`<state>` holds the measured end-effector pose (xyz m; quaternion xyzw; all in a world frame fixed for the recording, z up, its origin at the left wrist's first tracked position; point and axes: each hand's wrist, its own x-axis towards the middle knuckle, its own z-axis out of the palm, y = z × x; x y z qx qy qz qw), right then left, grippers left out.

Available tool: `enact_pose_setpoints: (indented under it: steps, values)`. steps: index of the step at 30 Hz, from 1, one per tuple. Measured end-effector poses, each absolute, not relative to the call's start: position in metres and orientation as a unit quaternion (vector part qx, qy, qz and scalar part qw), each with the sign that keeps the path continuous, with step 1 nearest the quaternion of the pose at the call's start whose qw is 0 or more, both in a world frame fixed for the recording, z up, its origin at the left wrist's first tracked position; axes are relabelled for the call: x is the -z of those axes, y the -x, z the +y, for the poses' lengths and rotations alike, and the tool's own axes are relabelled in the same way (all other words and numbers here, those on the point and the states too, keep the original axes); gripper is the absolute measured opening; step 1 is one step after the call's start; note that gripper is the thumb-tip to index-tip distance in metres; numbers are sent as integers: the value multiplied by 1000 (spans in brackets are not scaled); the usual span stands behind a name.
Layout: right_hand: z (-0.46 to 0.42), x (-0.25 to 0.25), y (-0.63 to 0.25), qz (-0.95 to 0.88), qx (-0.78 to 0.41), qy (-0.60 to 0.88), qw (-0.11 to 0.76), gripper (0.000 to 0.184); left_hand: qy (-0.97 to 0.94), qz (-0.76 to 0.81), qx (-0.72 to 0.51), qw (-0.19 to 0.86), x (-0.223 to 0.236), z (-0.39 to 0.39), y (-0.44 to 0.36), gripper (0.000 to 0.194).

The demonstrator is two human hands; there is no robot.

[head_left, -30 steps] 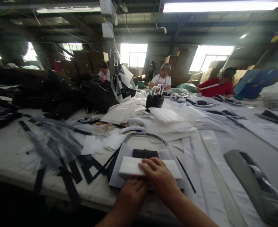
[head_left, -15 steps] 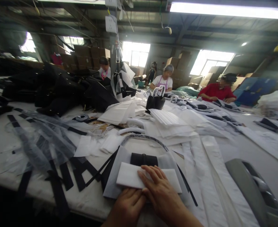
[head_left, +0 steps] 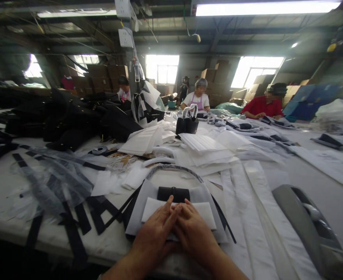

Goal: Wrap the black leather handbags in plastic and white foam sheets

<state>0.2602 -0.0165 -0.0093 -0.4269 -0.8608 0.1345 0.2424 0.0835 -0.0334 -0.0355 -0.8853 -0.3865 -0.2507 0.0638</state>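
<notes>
A black handbag (head_left: pixel 129 210) lies in front of me at the table's edge, with its looped handle (head_left: pixel 175 168) wrapped in clear plastic. A pale sheet (head_left: pixel 138 210) covers much of its front, leaving a black flap (head_left: pixel 173 193) showing. Across this rests a folded white foam strip (head_left: pixel 208 212). My left hand (head_left: pixel 155 229) lies on the strip with its fingers stretched forward. From the other side, my right hand (head_left: pixel 195 229) is laid on it too, fingers out and touching the left fingers. Both thumbs are partly hidden.
Black straps in plastic (head_left: pixel 69 194) spread at the left. A pile of white foam sheets (head_left: pixel 203 146) and a small black bag (head_left: pixel 186 125) stand ahead. Long white strips (head_left: pixel 259 206) and a grey tape dispenser (head_left: pixel 308 221) lie at right. Several people work beyond.
My left hand has come up from the strip's lower edge onto its top. My right hand has shifted, and its fingers now meet the left ones. The view has turned slightly.
</notes>
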Motion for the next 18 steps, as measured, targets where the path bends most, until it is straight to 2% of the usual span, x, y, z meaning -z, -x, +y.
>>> enact_pose_setpoints:
  steps: [5,8,9,12,15,18]
  values:
    - [-46,2,-282,-838,-118,370,383,31,899,-376,207,86,54,-27,-79,79]
    - [-84,13,-305,-759,-125,435,467,17,901,-380,185,95,53,-30,-78,79]
    - [-96,18,-310,-715,-177,486,470,14,902,-382,178,94,52,-31,-78,80]
    - [-116,31,-316,-531,-429,602,416,39,905,-382,164,93,47,-32,-79,80]
    - [-113,33,-309,-372,-628,552,402,47,908,-377,157,94,44,-31,-79,77]
    - [-105,28,-296,-277,-713,460,451,38,912,-368,155,91,42,-29,-78,75]
